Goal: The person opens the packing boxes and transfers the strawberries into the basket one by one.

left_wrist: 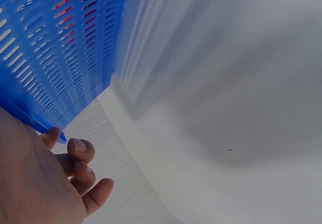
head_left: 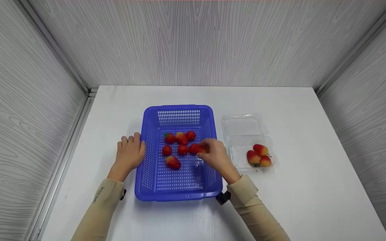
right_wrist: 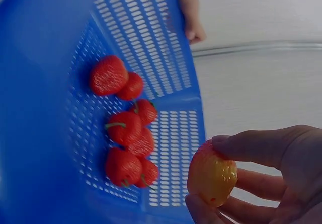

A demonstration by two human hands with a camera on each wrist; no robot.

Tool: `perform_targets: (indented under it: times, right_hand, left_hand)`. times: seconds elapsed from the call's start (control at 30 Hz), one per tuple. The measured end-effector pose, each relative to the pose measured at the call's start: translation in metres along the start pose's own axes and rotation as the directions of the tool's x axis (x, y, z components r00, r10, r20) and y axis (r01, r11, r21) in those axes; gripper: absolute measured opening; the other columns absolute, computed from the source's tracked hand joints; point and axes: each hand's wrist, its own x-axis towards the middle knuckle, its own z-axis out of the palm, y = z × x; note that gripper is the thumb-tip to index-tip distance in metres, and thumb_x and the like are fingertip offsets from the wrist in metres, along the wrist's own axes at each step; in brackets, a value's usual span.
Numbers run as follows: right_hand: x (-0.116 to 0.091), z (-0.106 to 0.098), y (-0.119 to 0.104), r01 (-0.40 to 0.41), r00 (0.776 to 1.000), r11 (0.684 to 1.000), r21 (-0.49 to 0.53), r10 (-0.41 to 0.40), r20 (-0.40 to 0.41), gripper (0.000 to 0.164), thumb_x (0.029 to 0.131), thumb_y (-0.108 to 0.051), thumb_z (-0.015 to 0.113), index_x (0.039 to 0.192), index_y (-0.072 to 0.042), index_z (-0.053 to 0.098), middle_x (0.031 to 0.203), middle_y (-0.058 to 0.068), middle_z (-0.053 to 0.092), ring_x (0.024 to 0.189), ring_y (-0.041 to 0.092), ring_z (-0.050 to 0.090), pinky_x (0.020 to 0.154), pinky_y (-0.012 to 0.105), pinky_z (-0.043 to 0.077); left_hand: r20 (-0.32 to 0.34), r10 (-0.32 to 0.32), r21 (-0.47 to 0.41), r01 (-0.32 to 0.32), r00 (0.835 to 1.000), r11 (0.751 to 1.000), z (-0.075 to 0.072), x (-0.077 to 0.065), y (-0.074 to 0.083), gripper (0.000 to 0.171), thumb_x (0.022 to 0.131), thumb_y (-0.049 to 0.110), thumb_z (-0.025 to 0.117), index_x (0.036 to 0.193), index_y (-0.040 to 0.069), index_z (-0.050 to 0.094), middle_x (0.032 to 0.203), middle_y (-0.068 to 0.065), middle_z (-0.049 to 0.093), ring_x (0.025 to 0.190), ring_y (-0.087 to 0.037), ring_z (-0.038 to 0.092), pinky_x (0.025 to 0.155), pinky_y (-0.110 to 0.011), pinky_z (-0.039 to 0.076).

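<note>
A blue plastic basket (head_left: 179, 196) stands on the table with several red strawberries (head_left: 173, 162) on its slotted floor. My right hand (head_left: 217, 155) is over the basket's right part, and its thumb and fingers pinch a strawberry (right_wrist: 214, 176) with a yellow side, seen in the right wrist view. My left hand (head_left: 130, 152) holds the basket's left rim. In the left wrist view its fingers (left_wrist: 83, 151) curl outside the wall, beside the rim; the thumb is hidden there.
Right of the basket lies a clear plastic clamshell box (head_left: 245, 127) with its lid folded back. Three red-yellow strawberries (head_left: 260, 149) sit in its near half. Pale wood-grain panels (head_left: 196, 43) rise behind and beside the white table (head_left: 313, 187).
</note>
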Motion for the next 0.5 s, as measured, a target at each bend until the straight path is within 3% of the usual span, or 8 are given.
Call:
perform_targets:
  times: [0.17, 0.37, 0.5]
  right_hand:
    - [0.006, 0.019, 0.002, -0.024, 0.997, 1.000, 0.007, 0.023, 0.074, 0.023, 0.076, -0.002, 0.077, 0.098, 0.004, 0.070, 0.087, 0.012, 0.067, 0.076, 0.022, 0.059, 0.071, 0.038, 0.052]
    - [0.007, 0.042, 0.013, 0.050, 0.994, 0.997, -0.061, -0.043, 0.101, 0.019, 0.073, -0.002, 0.075, 0.088, 0.002, 0.065, 0.079, 0.009, 0.062, 0.073, 0.023, 0.057, 0.070, 0.040, 0.050]
    - [0.002, 0.053, 0.010, 0.007, 0.993, 0.992, -0.126, 0.008, 0.116, 0.020, 0.075, -0.001, 0.075, 0.091, 0.004, 0.063, 0.087, 0.014, 0.064, 0.081, 0.028, 0.061, 0.076, 0.045, 0.051]
  left_hand:
    - [-0.003, 0.001, 0.003, -0.001, 1.000, 1.000, 0.000, 0.001, -0.001, 0.035, 0.103, 0.026, 0.034, 0.116, -0.005, 0.043, 0.097, -0.025, 0.053, 0.088, -0.041, 0.041, 0.078, -0.054, 0.033]
    - [0.015, -0.004, -0.007, 0.005, 1.000, 1.000, 0.000, 0.000, 0.000, 0.036, 0.103, 0.027, 0.034, 0.119, -0.005, 0.042, 0.100, -0.026, 0.052, 0.092, -0.042, 0.041, 0.080, -0.055, 0.032]
    - [0.022, -0.009, -0.017, 0.009, 1.000, 1.000, 0.000, 0.000, 0.000, 0.038, 0.103, 0.027, 0.034, 0.122, -0.005, 0.042, 0.102, -0.026, 0.053, 0.093, -0.043, 0.041, 0.081, -0.056, 0.032]
